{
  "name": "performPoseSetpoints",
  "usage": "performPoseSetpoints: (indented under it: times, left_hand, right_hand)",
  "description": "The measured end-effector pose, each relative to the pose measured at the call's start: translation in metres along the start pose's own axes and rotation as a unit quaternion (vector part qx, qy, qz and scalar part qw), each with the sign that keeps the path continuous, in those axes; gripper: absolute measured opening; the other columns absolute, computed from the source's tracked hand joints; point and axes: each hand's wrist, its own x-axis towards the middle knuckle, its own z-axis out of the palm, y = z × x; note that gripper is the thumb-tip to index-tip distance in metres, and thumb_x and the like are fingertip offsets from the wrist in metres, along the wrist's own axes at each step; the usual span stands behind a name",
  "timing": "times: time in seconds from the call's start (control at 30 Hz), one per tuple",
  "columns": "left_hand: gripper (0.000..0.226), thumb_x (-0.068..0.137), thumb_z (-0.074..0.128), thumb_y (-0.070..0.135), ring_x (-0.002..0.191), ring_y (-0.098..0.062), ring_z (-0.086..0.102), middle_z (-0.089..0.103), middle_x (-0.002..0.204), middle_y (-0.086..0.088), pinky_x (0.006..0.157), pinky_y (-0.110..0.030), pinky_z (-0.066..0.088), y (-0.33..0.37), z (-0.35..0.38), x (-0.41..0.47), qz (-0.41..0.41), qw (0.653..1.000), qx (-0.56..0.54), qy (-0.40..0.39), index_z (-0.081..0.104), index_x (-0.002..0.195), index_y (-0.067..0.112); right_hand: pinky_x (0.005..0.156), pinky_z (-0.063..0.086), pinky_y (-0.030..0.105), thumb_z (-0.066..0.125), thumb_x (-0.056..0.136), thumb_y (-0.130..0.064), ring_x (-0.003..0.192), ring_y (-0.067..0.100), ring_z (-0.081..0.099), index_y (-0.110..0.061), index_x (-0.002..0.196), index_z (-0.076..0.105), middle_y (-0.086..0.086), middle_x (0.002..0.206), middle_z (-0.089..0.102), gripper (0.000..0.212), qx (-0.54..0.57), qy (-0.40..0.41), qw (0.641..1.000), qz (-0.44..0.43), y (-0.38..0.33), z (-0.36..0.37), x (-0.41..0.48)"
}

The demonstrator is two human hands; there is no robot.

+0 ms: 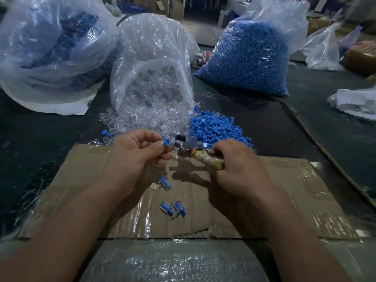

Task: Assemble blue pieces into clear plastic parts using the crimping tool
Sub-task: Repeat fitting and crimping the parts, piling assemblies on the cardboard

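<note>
We log the left hand [138, 157] pinching one blue piece [167, 143] at the head of the crimping tool [184, 146], between our two hands. The right hand [240, 169] is clamped round its wrapped handles. We count three assembled parts [165, 181] on the cardboard [284, 180] just below the hands, and one loose blue pile [215, 127] behind.

No readable text, label, brand, number or sign anywhere. None on the plastic bags [154, 47] at the far side, none on the taped cardboard [284, 190] at the near side, none on the wrapped crimping tool [200, 157] at centre.
</note>
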Motion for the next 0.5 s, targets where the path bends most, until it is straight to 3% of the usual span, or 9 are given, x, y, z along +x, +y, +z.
performPoseSetpoints:
  times: [0.17,0.5]
  left_hand:
    - [0.016,0.065,0.06,0.01,0.056,-0.013,0.066,0.07,0.065,-0.007,0.05,-0.017,0.052,0.0022,0.0062,-0.0018,0.039,0.999,0.018,0.008,0.059,0.079,0.004]
    - [0.014,0.065,0.06,0.014,0.057,-0.011,0.066,0.07,0.065,-0.003,0.051,-0.015,0.051,0.0029,0.0083,-0.0036,0.071,0.995,0.063,0.019,0.06,0.078,0.009]
  right_hand:
    - [0.057,0.033,0.023,0.061,0.077,-0.018,0.074,0.002,0.043,-0.029,0.092,0.042,-0.016,0.084,0.044,0.026,0.099,0.037,0.994,-0.001,-0.0051,-0.0027,-0.003]
    - [0.057,0.033,0.022,0.06,0.078,-0.016,0.076,0.004,0.044,-0.027,0.094,0.044,-0.013,0.086,0.047,0.026,0.124,-0.003,0.992,-0.011,-0.0086,-0.0021,-0.0036]
